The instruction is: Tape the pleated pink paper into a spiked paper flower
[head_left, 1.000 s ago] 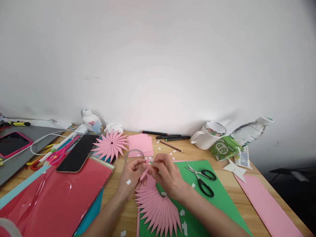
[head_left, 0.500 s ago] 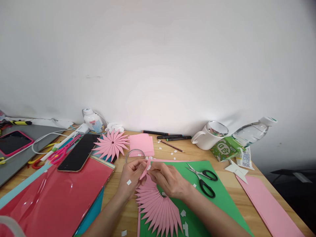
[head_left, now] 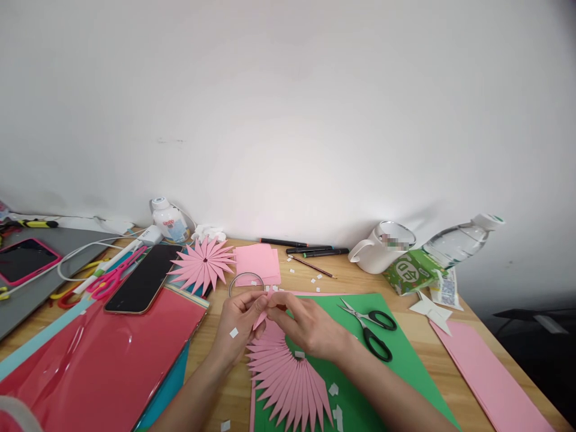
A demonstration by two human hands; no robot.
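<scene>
Two grips of yours meet at one small folded pink paper (head_left: 260, 320). Your left grip (head_left: 234, 324) is pinched on it, thumb and fingers on its left side, with the tilted piece raised above the surface (head_left: 211, 396). Your right grip (head_left: 310, 327) has its fingertips against the upper right side of the piece; I cannot tell whether they clasp it or only press. Just below lies the pleated pink fan (head_left: 292, 384), resting on a green sheet (head_left: 405, 378); whether it joins the held piece is hidden. A white scrap (head_left: 234, 332) sits on the back of your left grip.

As for containers, the white mug (head_left: 375, 258) stands to your right near the wall, its contents blurred out. Beside it, a clear bottle (head_left: 456, 243) leans over, capped. To your left, a capped white bottle (head_left: 168, 223) hides its contents, and a glossy plastic sleeve (head_left: 101, 360) holds red paper.
</scene>
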